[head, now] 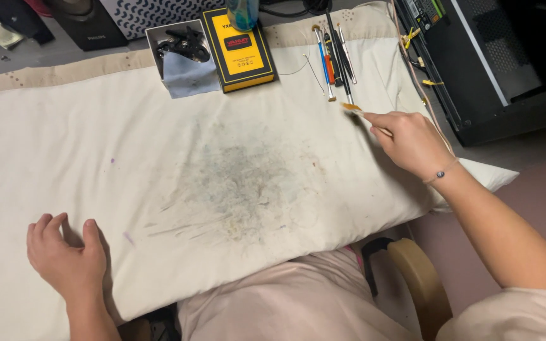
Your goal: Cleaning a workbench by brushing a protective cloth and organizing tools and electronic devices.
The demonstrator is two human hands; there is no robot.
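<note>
My right hand (411,140) is at the right side of a stained white cloth (96,145) and is shut on a thin stick-like tool with an orange-brown tip (352,108). The tip points toward a row of slim hand tools (335,53) lying at the cloth's far edge. My left hand (66,257) rests flat on the near left of the cloth, fingers apart, holding nothing. A dark grey smudged patch (241,183) covers the cloth's middle.
A yellow and black box (238,47) and a small white tray of black parts with a grey cloth (184,57) sit at the far edge. A black open computer case (494,57) stands at the right. A chair arm (415,278) is near my lap.
</note>
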